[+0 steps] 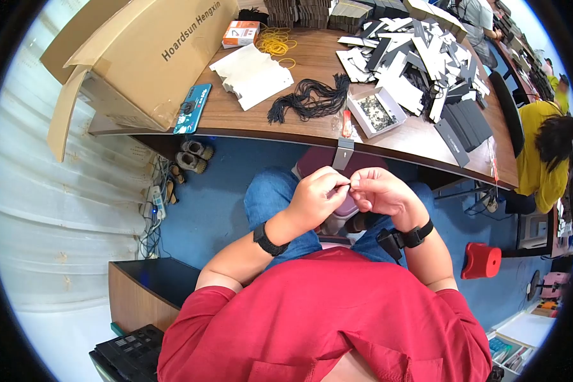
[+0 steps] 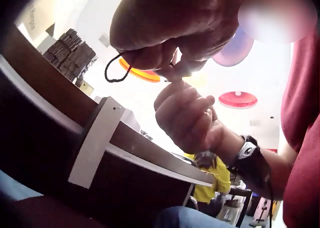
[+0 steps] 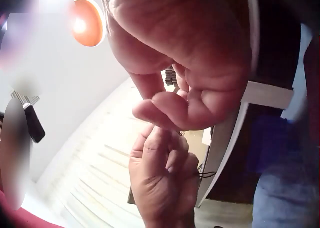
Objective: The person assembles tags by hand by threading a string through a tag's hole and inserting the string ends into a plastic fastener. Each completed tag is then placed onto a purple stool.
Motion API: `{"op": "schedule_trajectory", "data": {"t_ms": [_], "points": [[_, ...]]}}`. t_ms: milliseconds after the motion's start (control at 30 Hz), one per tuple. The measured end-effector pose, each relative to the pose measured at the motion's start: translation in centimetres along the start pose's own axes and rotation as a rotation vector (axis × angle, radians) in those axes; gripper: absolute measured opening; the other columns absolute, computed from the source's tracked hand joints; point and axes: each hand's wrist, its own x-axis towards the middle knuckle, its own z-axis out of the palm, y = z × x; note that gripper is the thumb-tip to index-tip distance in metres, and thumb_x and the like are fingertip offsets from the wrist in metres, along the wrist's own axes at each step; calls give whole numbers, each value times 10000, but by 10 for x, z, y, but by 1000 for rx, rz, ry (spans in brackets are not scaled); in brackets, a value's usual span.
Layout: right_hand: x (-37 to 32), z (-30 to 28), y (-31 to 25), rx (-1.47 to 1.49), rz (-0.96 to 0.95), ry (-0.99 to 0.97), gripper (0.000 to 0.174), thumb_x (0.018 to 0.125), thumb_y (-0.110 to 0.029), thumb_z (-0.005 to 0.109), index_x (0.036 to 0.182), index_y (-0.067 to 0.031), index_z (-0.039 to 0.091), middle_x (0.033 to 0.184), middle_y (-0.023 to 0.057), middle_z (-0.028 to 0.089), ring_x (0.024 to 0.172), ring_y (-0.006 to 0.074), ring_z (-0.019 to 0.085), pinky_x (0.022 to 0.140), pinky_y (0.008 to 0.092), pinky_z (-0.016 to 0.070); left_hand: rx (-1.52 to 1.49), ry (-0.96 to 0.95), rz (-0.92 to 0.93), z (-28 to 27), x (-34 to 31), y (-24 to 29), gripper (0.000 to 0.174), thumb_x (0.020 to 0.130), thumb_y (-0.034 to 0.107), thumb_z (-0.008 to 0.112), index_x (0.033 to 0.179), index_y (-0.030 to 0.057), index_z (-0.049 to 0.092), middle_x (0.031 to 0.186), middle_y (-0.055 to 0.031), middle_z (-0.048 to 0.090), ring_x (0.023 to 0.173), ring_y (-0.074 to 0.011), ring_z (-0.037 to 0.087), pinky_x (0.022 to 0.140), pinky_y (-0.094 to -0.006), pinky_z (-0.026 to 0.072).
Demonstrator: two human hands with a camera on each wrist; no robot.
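In front of the lap, both hands meet fingertip to fingertip. My left hand (image 1: 319,196) grips a thin black cord (image 2: 107,73), whose loop sticks out past the curled fingers in the left wrist view. Thumb and forefinger of my right hand (image 1: 385,194) pinch at the dark tip of the cord, where the two hands join. A tiny shiny spot shows at that meeting point in the left wrist view; most of the cord is hidden inside the hands. Just beyond them, a grey-white strip (image 1: 344,155) juts out over the table's front edge.
On the wooden table (image 1: 235,118) lie a bundle of black cords (image 1: 309,99), a white box of small metal parts (image 1: 374,113), a heap of black and white tags (image 1: 420,60), white sheets (image 1: 251,75) and yellow cords (image 1: 274,43). A large carton (image 1: 149,60) stands left. Someone in yellow (image 1: 544,149) sits right.
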Motion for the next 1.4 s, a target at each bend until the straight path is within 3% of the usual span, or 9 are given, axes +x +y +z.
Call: {"op": "schedule_trajectory", "data": {"t_ms": [233, 333, 467, 567, 700, 867, 967, 1200, 1400], "points": [[3, 3, 15, 201, 63, -104, 191, 890, -188, 604, 764, -50, 564, 649, 38, 555, 479, 100, 449, 438, 222, 326, -491, -59, -336, 5, -8, -17, 64, 830, -20, 587, 890, 2, 581, 842, -7, 549, 746, -55, 521, 651, -192, 427], [8, 12, 22, 1, -197, 146, 187, 874, -192, 631, 768, -55, 561, 643, 26, 553, 478, 80, 438, 447, 211, 319, -641, -57, -457, 5, -7, -19, 92, 850, -21, 567, 933, 15, 550, 849, 18, 525, 768, -34, 504, 668, -179, 419], [4, 30, 19, -492, -594, 370, 73, 844, -53, 633, 891, -10, 596, 746, 19, 590, 617, 67, 535, 545, 209, 428, -684, 12, -489, 9, -5, -23, 51, 841, 20, 575, 890, 18, 561, 788, 26, 538, 701, -18, 483, 615, -184, 426], [1, 37, 16, -814, -655, 476, 94, 794, -11, 650, 881, -5, 616, 762, 25, 601, 657, 68, 555, 571, 212, 449, -642, -34, -489, 10, -6, -30, 81, 865, 4, 561, 942, 20, 540, 856, 25, 523, 762, -26, 488, 665, -172, 409], [0, 43, 13, -1085, -720, 582, 79, 758, -14, 663, 814, -7, 609, 730, 22, 598, 622, 63, 543, 551, 213, 442, -641, 0, -496, 11, -2, -26, 47, 847, 31, 580, 887, 22, 558, 774, 32, 535, 689, -19, 480, 596, -174, 408], [9, 36, 18, -867, -618, 574, 76, 764, -16, 654, 789, -17, 582, 702, 3, 577, 590, 51, 526, 534, 199, 429, -1106, -158, -770, -1, 6, -25, 64, 873, 94, 581, 887, 41, 548, 712, 44, 491, 510, -3, 379, 438, -156, 299], [11, 36, 19, -805, -653, 589, 78, 769, -1, 648, 797, -23, 579, 718, 1, 573, 597, 42, 523, 533, 193, 426, -1244, -126, -846, -2, 9, -24, 75, 882, 121, 573, 874, 51, 545, 677, 36, 475, 445, -4, 304, 392, -155, 238], [4, 50, 12, -1064, -925, 602, 110, 775, 54, 625, 856, -10, 584, 834, 36, 575, 702, 82, 542, 585, 201, 428, -1323, -99, -828, -5, 9, -22, 50, 894, 95, 566, 905, 47, 564, 688, 22, 505, 452, -10, 326, 401, -150, 255], [2, 54, 9, -1079, -951, 642, 136, 744, 42, 655, 863, -20, 632, 850, 81, 608, 712, 140, 591, 597, 232, 465, -1157, 27, -747, 0, 9, -18, 74, 879, 91, 596, 921, 31, 605, 728, -1, 575, 469, -7, 366, 398, -155, 262]]}}
